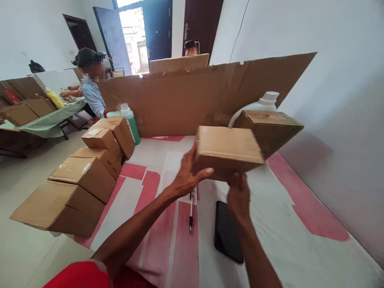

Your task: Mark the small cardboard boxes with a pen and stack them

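A small cardboard box (229, 144) is held up above the table, tilted slightly. My left hand (189, 172) grips its left end, thumb along the front face. Under the lower front edge, my right hand (239, 196) is closed against the box, its fingertips partly hidden beneath it. Below the right wrist lies a black smartphone (225, 232), partly covered by the forearm. A pen (191, 214) rests on the pink and white tablecloth (162, 236) below the left hand.
Several cardboard boxes (85, 176) line the table's left edge, with a green liquid bottle (132, 122) behind. At right, a larger box (270, 128) stands before a white jug (268, 102). A cardboard screen (177, 100) closes the back. People (94, 94) sit beyond.
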The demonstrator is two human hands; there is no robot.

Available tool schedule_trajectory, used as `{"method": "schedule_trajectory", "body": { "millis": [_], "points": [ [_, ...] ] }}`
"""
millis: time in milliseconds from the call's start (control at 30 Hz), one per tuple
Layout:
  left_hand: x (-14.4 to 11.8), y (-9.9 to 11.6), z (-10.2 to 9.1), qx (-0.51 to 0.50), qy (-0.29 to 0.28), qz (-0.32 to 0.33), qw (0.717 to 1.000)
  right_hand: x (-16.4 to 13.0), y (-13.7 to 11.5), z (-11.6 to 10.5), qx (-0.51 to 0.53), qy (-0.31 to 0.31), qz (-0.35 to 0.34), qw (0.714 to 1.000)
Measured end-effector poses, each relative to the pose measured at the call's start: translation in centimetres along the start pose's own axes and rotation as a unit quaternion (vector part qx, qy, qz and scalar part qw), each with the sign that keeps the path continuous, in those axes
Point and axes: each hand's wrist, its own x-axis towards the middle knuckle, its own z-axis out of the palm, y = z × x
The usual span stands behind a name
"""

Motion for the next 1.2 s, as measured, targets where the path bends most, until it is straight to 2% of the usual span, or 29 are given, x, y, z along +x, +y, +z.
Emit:
{"method": "schedule_trajectory", "body": {
  "millis": [100, 167, 267, 333, 433, 567, 633, 700, 800, 867, 1067, 1200],
  "points": [
    [-7.0, 1.9, -6.6, 0.04, 0.049, -0.032, 0.997, -6.5, -3.6, 4.1, 0.01, -0.094, 0.018, 0.995],
    [-11.5, 1.7, -9.5, 0.081, 0.08, -0.061, 0.992, -11.1, -4.4, 6.2, 0.019, -0.128, 0.037, 0.991],
    [-16.4, -0.4, -11.8, 0.071, 0.113, -0.109, 0.985, -16.3, -2.9, 7.8, 0.02, -0.174, 0.05, 0.983],
    [-17.9, -2.0, -12.6, 0.048, 0.11, -0.109, 0.987, -17.9, -1.3, 7.8, 0.011, -0.197, 0.061, 0.978],
    [-18.1, -4.0, -13.6, 0.025, 0.131, -0.085, 0.987, -18.1, 0.2, 7.1, 0.007, -0.216, 0.084, 0.973],
    [-15.8, -6.7, -15.0, -0.05, 0.214, -0.11, 0.969, -17.2, 0.4, 6.9, -0.018, -0.208, 0.061, 0.976],
    [-14.2, -7.8, -15.5, -0.049, 0.213, -0.118, 0.969, -17.1, 0.2, 7.3, -0.019, -0.21, 0.044, 0.977],
    [-12.7, -8.3, -15.7, -0.041, 0.183, -0.118, 0.975, -16.9, 0.0, 7.7, -0.015, -0.213, 0.041, 0.976],
    [-11.5, -7.7, -15.6, -0.041, 0.14, -0.115, 0.983, -16.2, -0.5, 7.8, -0.015, -0.21, 0.047, 0.976],
    [-11.7, -6.6, -15.6, -0.042, 0.122, -0.114, 0.985, -15.4, -1.1, 7.6, -0.011, -0.215, 0.048, 0.975],
    [-14.5, -3.8, -15.4, 0.099, 0.156, -0.107, 0.977, -14.3, -1.2, 8.0, 0.008, -0.278, 0.055, 0.959],
    [-15.4, -3.7, -15.0, 0.126, 0.185, -0.115, 0.968, -14.7, 0.2, 8.6, -0.044, -0.222, 0.06, 0.972]
  ]
}}
